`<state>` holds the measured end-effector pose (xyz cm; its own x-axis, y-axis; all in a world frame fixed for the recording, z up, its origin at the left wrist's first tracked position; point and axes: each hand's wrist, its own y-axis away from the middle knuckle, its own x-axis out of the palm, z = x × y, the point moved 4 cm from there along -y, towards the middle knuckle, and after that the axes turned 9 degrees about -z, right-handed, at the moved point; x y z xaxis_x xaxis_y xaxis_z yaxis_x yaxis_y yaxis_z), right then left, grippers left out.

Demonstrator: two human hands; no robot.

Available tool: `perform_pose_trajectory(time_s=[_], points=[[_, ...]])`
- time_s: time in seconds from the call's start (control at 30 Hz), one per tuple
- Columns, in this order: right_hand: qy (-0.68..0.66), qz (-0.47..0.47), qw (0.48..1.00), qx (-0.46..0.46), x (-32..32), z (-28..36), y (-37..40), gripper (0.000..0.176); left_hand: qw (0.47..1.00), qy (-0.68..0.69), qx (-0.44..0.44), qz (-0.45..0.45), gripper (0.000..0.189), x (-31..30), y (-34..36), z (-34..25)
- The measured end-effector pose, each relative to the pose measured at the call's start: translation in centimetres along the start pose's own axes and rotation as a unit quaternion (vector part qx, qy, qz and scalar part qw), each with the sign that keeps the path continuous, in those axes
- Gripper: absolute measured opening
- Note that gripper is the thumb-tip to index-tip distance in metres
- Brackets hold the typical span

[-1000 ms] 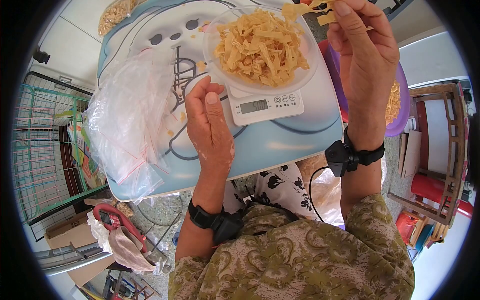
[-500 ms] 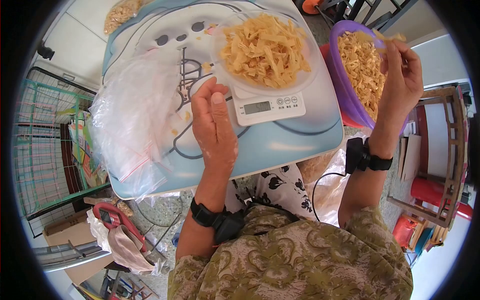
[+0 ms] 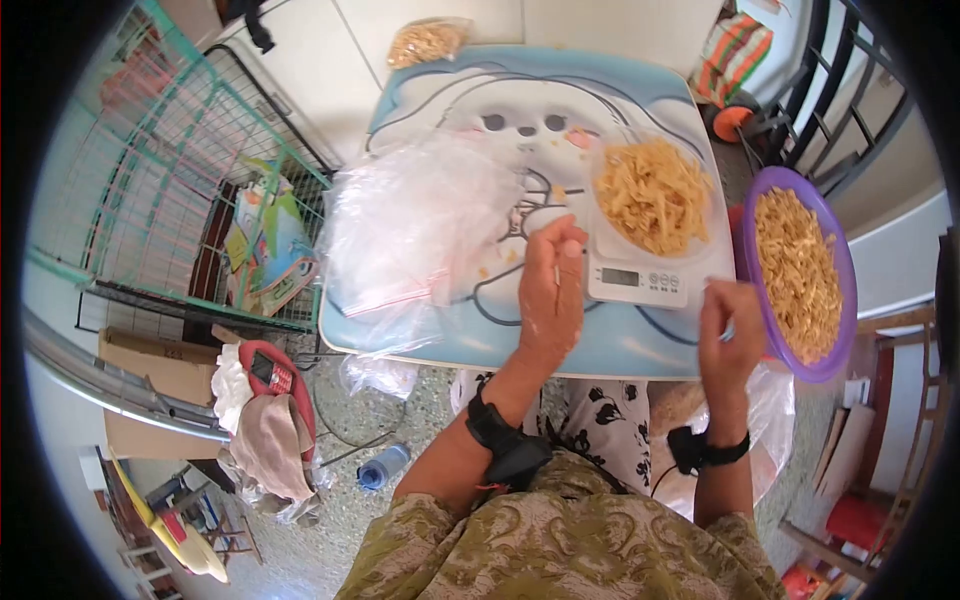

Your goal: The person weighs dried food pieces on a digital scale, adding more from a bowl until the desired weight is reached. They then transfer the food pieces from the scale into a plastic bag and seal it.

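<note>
My left hand (image 3: pixel 553 290) is beside the left edge of a white digital kitchen scale (image 3: pixel 640 287), loosely open, fingers slightly bent and nothing visible in it. On the scale rests a clear plastic bowl (image 3: pixel 602 225) heaped with pale yellow dried strips (image 3: pixel 655 195). My right hand (image 3: pixel 728 325) is over the table's right front edge, between the scale and a purple basin (image 3: pixel 850 300). Its fingers look curled but are smeared by motion, and I cannot see whether they hold anything. More dried strips (image 3: pixel 797 270) fill the basin.
Clear plastic bags (image 3: pixel 415 230) lie piled on the left of the cartoon-printed table (image 3: pixel 500 335). A filled bag (image 3: pixel 428 42) sits at the back edge. A wire cage (image 3: pixel 180 190) stands at left, and a blue bottle (image 3: pixel 383 467) is on the floor.
My right hand has come away from above the basin toward the table's front edge; the strips it pinched are no longer visible in it. The head view has shifted, showing more floor.
</note>
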<state>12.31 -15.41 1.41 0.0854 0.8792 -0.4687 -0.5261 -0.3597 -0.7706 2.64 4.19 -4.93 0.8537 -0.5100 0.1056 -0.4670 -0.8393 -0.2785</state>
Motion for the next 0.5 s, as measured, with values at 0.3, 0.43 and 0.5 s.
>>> perform_pose_trajectory(time_s=[0.3, 0.43, 0.5], points=[[-0.217, 0.131, 0.967, -0.033, 7.8, 10.2, -0.6, 0.03, 0.985, 0.024, 0.025, -0.172, 0.034, -7.8, -2.0, -6.1], [-0.234, 0.143, 0.957, -0.089, 12.0, 13.0, -2.2, 0.031, 0.963, 0.009, 0.047, -0.266, 0.035, -13.8, -2.8, -4.2], [-0.224, 0.145, 0.957, -0.116, 14.7, 14.1, -2.8, 0.032, 0.958, -0.02, 0.045, -0.282, 0.036, -15.1, -2.8, -3.0]])
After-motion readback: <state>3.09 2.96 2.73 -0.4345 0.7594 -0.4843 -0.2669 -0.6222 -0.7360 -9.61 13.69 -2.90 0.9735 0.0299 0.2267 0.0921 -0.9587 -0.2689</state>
